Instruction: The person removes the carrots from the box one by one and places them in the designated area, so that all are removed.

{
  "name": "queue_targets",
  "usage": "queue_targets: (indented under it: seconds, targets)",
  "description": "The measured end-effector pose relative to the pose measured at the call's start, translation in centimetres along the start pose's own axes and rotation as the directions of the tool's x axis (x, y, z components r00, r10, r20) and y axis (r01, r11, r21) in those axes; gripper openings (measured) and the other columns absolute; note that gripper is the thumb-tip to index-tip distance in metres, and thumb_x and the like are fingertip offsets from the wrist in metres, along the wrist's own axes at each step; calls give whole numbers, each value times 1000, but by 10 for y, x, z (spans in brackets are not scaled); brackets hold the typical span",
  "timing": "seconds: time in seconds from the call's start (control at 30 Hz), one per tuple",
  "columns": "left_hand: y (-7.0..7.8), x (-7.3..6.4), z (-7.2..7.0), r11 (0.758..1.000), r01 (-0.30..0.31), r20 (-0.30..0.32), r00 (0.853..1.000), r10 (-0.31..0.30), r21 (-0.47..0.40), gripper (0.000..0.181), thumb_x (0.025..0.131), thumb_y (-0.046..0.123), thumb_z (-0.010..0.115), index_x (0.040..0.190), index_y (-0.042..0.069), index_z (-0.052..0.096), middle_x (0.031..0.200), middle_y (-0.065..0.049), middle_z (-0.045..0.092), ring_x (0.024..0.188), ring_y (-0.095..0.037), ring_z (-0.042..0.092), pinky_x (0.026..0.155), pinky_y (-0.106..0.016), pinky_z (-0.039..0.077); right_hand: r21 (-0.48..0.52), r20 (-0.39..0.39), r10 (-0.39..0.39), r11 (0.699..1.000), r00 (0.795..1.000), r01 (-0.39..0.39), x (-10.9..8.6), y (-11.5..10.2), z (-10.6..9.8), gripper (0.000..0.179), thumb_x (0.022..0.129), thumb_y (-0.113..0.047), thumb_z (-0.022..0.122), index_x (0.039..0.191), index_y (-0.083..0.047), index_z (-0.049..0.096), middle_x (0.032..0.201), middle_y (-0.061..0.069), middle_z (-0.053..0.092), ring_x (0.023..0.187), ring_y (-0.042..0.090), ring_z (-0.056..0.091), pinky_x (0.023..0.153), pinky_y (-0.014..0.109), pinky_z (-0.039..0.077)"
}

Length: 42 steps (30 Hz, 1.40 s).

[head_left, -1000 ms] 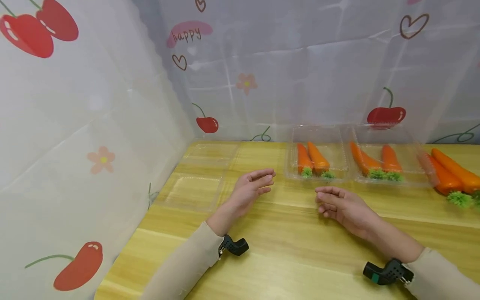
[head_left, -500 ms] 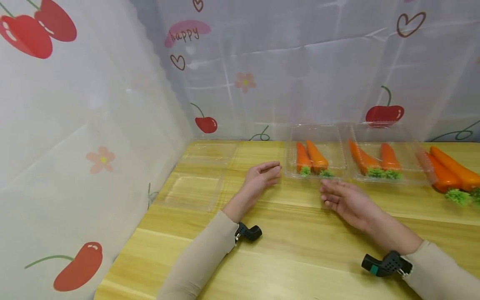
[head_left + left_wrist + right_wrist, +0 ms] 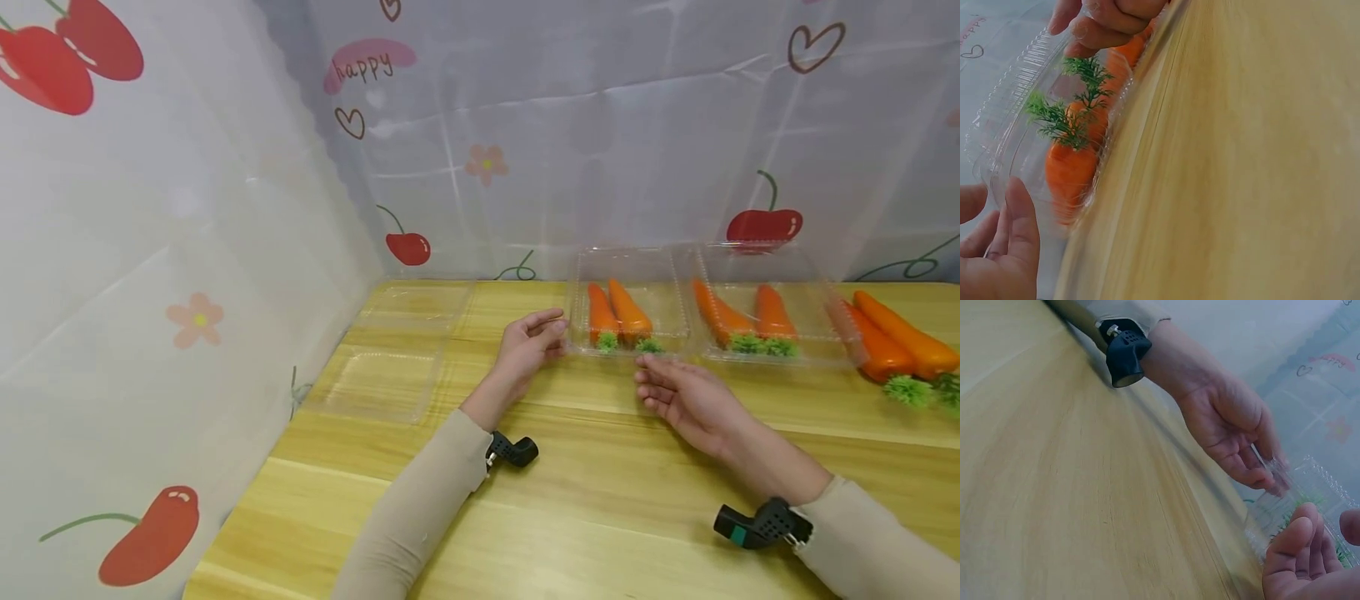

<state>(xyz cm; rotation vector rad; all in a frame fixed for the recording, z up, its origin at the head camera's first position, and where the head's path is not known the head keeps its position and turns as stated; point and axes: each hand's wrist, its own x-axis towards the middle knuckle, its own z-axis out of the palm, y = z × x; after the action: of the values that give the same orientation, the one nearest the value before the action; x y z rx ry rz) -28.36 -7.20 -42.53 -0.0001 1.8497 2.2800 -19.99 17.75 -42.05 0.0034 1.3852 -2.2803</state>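
A clear plastic box with two orange carrots inside stands at the back of the table, their leafy green tops toward me. My left hand is at its left side; in the right wrist view the box's edge runs between that hand's thumb and fingers. My right hand has its fingertips right at the front right rim, with thumb and fingers apart in the right wrist view. In the left wrist view both hands flank the box, and a carrot lies behind its clear wall.
A second clear box with two carrots stands just to the right. Beyond it lie loose carrots. At the left of the wooden table is an open clear container. Printed cloth hangs behind and at the left.
My left hand has moved right and forward from beside the box to its left edge. My right hand has moved slightly forward to the front rim. The carrots stay in place.
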Motion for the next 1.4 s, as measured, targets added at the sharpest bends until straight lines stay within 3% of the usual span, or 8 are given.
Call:
queue_targets:
  seconds: [0.37, 0.97, 1.13, 1.4]
  targets:
    - [1, -6, 4, 998, 13, -34, 999, -15, -65, 32, 99, 6, 68, 130, 3, 69, 106, -6, 73, 75, -15, 67, 69, -24, 62, -16, -47, -17, 1000, 999, 16, 0, 1, 3, 19, 107, -29, 56, 104, -18, 71, 94, -4, 71, 83, 9, 66, 74, 22, 56]
    - [-6, -47, 13, 991, -12, -87, 996, 1, -130, 33, 95, -2, 70, 127, 1, 62, 95, -3, 66, 69, -17, 68, 66, -28, 62, -116, -100, -26, 993, 995, 15, -3, 5, 11, 14, 106, -25, 59, 105, -14, 68, 94, -4, 69, 82, 9, 65, 73, 21, 57]
    - [-10, -60, 19, 984, -34, -102, 995, 16, -175, 40, 94, -4, 69, 132, -4, 56, 95, -5, 66, 67, -17, 69, 67, -30, 63, -138, -88, -17, 990, 996, 4, -4, 8, 16, 14, 106, -25, 60, 104, -14, 69, 93, -4, 70, 81, 9, 66, 72, 22, 57]
    - [-14, -73, 29, 973, -22, -128, 992, -8, -229, 35, 95, -4, 69, 128, 2, 56, 97, -4, 64, 69, -16, 69, 69, -31, 64, -154, -68, 2, 988, 998, -13, -6, 12, 24, 13, 106, -21, 59, 103, -12, 68, 91, -3, 71, 80, 9, 67, 72, 22, 57]
